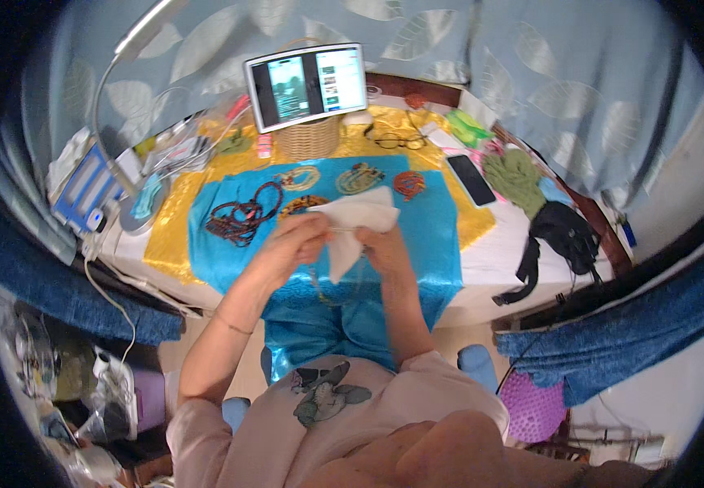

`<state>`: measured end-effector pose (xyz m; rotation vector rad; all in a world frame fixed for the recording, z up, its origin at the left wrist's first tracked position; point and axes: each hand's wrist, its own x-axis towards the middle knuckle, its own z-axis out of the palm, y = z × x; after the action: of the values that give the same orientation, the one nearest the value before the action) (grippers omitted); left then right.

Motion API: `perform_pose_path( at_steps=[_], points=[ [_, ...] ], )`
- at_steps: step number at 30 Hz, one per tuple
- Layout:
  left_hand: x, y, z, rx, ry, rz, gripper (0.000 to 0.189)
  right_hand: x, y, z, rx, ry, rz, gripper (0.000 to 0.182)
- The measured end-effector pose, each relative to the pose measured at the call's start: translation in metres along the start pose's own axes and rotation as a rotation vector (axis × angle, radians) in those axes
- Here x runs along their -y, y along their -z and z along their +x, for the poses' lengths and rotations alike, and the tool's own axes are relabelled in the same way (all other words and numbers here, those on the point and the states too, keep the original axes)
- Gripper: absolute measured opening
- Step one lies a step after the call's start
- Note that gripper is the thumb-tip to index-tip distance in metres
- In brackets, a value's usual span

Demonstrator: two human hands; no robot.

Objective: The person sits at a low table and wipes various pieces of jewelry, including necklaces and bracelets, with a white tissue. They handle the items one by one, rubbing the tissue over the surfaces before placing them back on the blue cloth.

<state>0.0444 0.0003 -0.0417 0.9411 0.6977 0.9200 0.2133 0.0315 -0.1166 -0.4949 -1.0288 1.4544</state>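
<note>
A white cloth or tissue (361, 210) is between my two hands, over the blue satin cloth (431, 244). My left hand (299, 245) pinches a thin beaded strand (321, 296) at the left edge of the white cloth. Around the right end of the white cloth my right hand (384, 247) is closed, thumb on the near side. The strand hangs in a loop below both hands, partly blurred. Just beyond my left hand lies an orange and dark bead strand (303, 204), partly covered. A dark brown bead strand (239, 219) is coiled to its left.
Farther back lie a cream bead strand (300, 179), a greenish one (360, 178) and a red one (410, 185). A tablet (309, 85) leans on a wicker basket (308, 139). Eyeglasses (399, 141), a phone (471, 180) and a black bag (565, 235) are right; a desk lamp (103, 116) stands left.
</note>
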Motion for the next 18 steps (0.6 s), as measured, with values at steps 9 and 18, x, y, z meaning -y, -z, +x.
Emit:
perform_pose_path(
  at_steps=[9, 18],
  points=[
    [0.005, 0.005, -0.019, -0.095, -0.212, 0.007, 0.014, -0.005, -0.009, 0.022, 0.184, -0.201, -0.086, 0.045],
    [0.050, 0.021, -0.033, -0.091, -0.315, -0.149, 0.006, -0.015, -0.021, 0.041, 0.452, -0.291, -0.240, 0.043]
  ],
)
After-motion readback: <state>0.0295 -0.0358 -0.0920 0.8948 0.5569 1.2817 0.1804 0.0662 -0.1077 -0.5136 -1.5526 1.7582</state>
